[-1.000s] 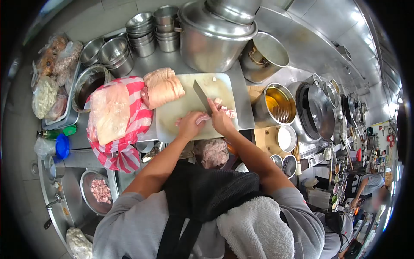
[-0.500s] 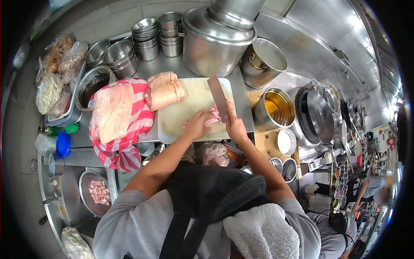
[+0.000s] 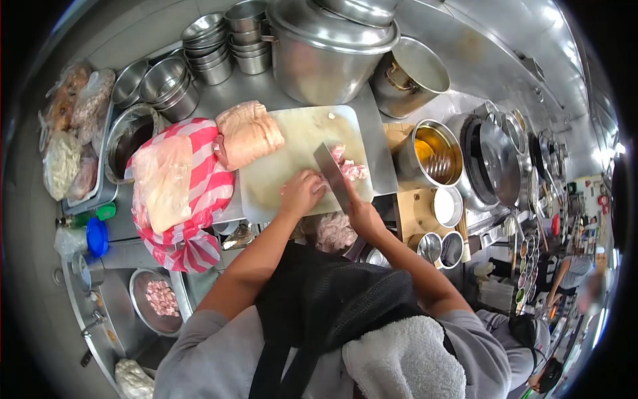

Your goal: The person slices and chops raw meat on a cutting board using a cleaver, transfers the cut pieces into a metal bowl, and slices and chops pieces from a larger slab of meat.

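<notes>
Holding the knife [image 3: 331, 171], the right hand [image 3: 362, 216] wraps its fingers around the handle. Left of the blade, the left hand [image 3: 302, 193] curls its fingers at a mostly hidden meat strip [image 3: 324, 179] on the cutting board [image 3: 299, 146]; I cannot tell whether they grip it. Cut meat pieces [image 3: 355, 171] lie right of the blade.

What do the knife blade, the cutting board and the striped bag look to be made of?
Knife blade: probably steel, grey with a dull sheen across its flat face. Cutting board: likely plastic, pale and matte, with no wood grain showing. Striped bag: apparently thin plastic film, slightly glossy, judging by its creases.
</notes>
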A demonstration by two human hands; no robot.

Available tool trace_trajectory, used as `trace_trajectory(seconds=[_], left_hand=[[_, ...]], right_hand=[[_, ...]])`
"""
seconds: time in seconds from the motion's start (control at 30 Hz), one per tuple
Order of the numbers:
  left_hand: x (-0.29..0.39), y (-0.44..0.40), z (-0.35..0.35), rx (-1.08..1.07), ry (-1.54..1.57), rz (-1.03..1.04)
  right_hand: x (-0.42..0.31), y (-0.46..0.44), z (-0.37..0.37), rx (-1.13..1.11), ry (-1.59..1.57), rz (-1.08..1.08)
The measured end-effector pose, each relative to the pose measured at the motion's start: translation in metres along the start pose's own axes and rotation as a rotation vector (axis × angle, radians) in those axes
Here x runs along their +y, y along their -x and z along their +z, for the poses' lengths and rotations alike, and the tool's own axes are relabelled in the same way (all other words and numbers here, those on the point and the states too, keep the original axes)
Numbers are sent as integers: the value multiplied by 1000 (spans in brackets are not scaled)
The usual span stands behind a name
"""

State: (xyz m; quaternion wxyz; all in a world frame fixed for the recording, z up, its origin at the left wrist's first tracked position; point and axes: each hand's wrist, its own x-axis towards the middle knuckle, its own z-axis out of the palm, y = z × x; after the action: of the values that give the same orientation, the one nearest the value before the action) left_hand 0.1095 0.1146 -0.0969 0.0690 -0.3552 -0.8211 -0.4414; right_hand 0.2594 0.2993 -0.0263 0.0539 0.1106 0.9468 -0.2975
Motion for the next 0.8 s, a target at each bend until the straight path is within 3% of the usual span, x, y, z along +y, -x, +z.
trace_trajectory(seconds=[0.17, 0.23, 0.37, 0.47, 0.57, 0.63, 0.8], left_hand=[[-6, -7, 5, 12, 13, 47], [-5, -6, 3, -3, 22, 85], [-14, -3, 4, -86, -12, 160], [-10, 6, 1, -105, 34, 210], [-3, 15, 0, -54, 34, 180], [3, 20, -2, 52, 100, 37], [6, 13, 6, 57, 173, 21]], right_hand=[[5, 41, -29, -97, -3, -9], [-7, -1, -23, -184, 61, 73], [-25, -95, 12, 3, 13, -24], [-14, -101, 12, 34, -2, -65], [9, -104, 15, 98, -109, -225], [16, -108, 22, 100, -89, -233], [11, -93, -4, 54, 21, -241]])
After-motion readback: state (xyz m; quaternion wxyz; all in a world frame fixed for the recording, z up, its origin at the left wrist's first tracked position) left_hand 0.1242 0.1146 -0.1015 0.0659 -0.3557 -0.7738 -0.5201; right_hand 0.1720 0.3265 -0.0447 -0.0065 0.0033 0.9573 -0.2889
